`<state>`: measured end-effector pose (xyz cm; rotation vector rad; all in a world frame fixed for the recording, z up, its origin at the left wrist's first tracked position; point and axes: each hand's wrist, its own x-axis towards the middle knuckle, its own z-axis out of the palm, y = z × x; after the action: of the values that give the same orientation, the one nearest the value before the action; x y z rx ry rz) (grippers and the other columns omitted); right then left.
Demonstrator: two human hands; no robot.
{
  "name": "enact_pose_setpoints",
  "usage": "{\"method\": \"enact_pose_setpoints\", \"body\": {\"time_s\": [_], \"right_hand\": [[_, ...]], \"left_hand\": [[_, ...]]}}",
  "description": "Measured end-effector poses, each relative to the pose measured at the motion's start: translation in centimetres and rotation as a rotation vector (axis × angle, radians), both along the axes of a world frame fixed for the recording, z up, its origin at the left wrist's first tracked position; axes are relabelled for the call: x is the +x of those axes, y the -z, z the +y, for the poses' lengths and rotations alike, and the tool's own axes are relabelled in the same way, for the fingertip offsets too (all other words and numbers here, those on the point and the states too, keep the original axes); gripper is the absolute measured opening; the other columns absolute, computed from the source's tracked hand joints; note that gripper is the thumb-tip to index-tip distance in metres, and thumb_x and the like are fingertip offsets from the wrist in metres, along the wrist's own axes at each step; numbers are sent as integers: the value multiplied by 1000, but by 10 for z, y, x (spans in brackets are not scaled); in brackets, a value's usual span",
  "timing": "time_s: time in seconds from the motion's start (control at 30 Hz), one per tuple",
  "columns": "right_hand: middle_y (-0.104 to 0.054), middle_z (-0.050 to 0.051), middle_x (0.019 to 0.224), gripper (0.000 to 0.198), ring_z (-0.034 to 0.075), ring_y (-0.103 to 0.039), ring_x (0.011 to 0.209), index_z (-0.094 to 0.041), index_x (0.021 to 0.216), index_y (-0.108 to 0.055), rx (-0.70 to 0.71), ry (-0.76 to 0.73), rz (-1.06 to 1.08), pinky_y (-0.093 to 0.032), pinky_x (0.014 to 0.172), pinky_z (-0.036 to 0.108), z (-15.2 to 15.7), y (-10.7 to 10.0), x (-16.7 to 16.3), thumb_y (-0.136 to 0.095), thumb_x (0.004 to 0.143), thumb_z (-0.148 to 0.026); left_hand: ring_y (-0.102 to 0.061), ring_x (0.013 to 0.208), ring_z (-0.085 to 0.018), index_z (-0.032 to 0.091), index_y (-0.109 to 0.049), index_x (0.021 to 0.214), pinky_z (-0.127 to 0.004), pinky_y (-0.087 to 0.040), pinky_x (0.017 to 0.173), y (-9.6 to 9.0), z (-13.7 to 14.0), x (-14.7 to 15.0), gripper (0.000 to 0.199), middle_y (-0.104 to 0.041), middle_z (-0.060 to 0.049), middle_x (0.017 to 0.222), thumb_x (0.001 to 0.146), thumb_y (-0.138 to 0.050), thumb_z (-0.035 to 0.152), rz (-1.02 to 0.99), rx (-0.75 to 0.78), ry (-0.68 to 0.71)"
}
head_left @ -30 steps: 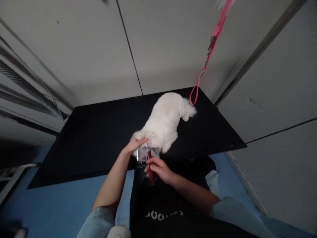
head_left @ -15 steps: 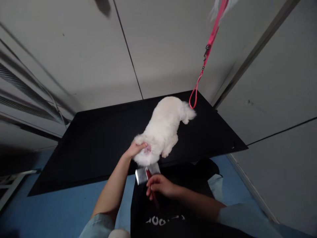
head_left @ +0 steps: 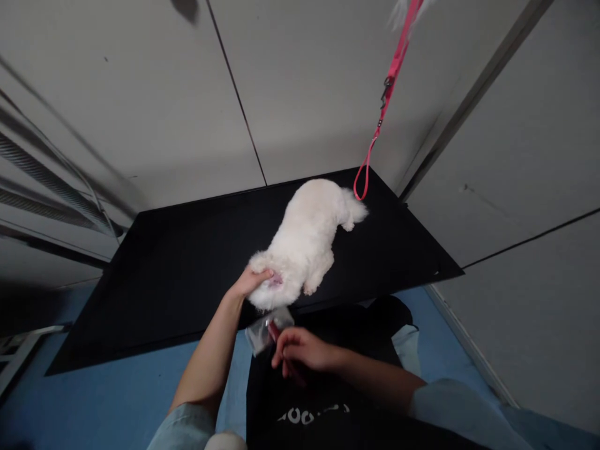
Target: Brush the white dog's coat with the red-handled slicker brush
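Slicker brush [head_left: 265, 331], held in R hand [head_left: 302, 349], has dropped off white dog [head_left: 307, 228] toward apron [head_left: 269, 390], so stroke's prob. done; L hand [head_left: 252, 282] grips dog's fur.

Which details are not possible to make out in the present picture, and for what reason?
In the head view:
- Left hand: most fingers are hidden by fur of the white animal.
- Brush: its head is blurred, so bristles are indistinct; the right hand covers part of its red handle.
- Pink lead: its upper end is cut off by the top edge.
- Lettering: partly lost in the black apron's folds.
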<state>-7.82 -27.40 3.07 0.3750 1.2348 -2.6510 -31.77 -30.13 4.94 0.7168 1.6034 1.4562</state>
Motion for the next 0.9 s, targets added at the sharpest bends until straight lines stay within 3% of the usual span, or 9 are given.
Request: {"method": "enact_pose_setpoints", "body": {"time_s": [0.1, 0.17, 0.3, 0.37, 0.47, 0.53, 0.63, 0.8, 0.9], "right_hand": [[-68, 1, 78, 25, 12, -63, 60, -17, 77, -53, 138, 250, 7, -47, 55, 23, 7, 1, -8, -70, 72, -34], [-67, -1, 72, 26, 12, -62, 58, -18, 77, -51, 156, 218, -46, -47, 54, 23, 5, 5, -5, -70, 71, -34], [-68, 0, 73, 29, 13, -63, 55, -18, 83, -51, 48, -30, -87, -46, 50, 23, -5, 9, 6, -72, 69, -33], [-68, 2, 78, 26, 13, -63, 57, -17, 82, -52, 79, 29, -39, -46, 51, 22, -5, 7, 1, -70, 70, -31], [-68, 1, 78, 18, 12, -64, 61, -18, 77, -49, 185, 256, -34, -48, 55, 23, -5, 6, -11, -65, 73, -26], [-66, -1, 72, 16, 13, -64, 59, -19, 76, -46, 186, 219, -91, -48, 53, 23, -10, 8, -14, -62, 73, -22], [-66, -1, 69, 14, 13, -63, 55, -19, 77, -45, 130, 30, -105, -47, 50, 23, -19, 9, -11, -59, 73, -19], [-65, -1, 75, 10, 12, -63, 62, -19, 73, -46, 296, 272, -57, -47, 54, 21, -17, 1, -20, -54, 75, -13], [-64, -2, 68, 10, 12, -62, 56, -19, 74, -47, 269, 124, -91, -46, 49, 21, -21, 1, -22, -52, 74, -11]], "left_hand": [[-68, 86, -25, 10, -66, 99, -37, -52, 84, -1, 1, 2, 57, -72, -13, 95, 56, -86, 42, 0, 13, 15], [-68, 83, -24, 10, -66, 95, -36, -52, 82, -2, 1, 3, 56, -72, -12, 92, 54, -87, 42, 6, 4, 26], [-68, 82, -25, 11, -65, 98, -36, -53, 77, -5, -1, 5, 59, -72, -13, 95, 54, -86, 44, 8, -29, -37], [-68, 83, -25, 11, -64, 100, -36, -53, 77, -9, -1, 4, 58, -72, -12, 97, 55, -85, 42, 18, -55, -40], [-68, 80, -23, 11, -66, 97, -34, -53, 78, -14, -3, 0, 50, -72, -10, 92, 57, -84, 36, 54, -71, 42], [-67, 76, -21, 12, -67, 93, -33, -53, 75, -16, -4, -2, 44, -72, -7, 86, 59, -83, 35, 74, -67, 71], [-67, 72, -20, 13, -68, 92, -33, -52, 73, -18, -6, -3, 39, -72, -6, 83, 63, -81, 36, 76, -71, 73], [-66, 72, -19, 14, -69, 88, -30, -51, 70, -26, -3, -1, 35, -72, -5, 83, 63, -80, 35, 115, -94, 117], [-64, 64, -17, 15, -68, 82, -28, -50, 63, -29, -1, -2, 33, -70, -3, 75, 63, -80, 38, 133, -111, 115]]}}
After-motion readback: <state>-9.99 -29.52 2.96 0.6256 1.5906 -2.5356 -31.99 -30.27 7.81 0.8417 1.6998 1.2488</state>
